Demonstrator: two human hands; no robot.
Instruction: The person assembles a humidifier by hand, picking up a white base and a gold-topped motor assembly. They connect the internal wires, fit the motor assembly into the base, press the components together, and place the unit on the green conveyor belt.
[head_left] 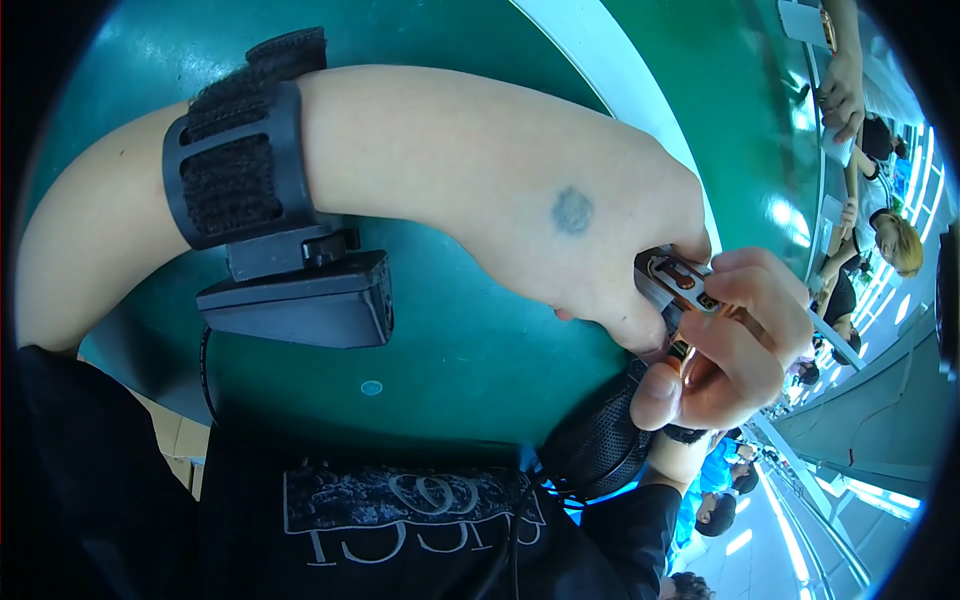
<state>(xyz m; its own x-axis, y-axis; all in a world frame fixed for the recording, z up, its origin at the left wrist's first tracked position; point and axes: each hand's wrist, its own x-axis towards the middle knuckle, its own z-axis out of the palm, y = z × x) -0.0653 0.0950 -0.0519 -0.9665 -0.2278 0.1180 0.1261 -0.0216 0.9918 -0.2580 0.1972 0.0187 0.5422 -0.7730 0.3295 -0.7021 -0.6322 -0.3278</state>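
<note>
Above the green floor (470, 350), both hands meet on a small grey part with orange inlays (678, 275): the left hand (600, 240) clamps one end steady, while the right hand (735, 345) pinches the other, thumb braced beneath.

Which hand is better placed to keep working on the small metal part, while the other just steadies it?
Probably right: the right hand pinches the small metal part with fingertips; the left hand merely clamps it from above.

free: green floor (480, 370) below hands | blocked: white stripe side, co-workers (880, 240) far right
</note>
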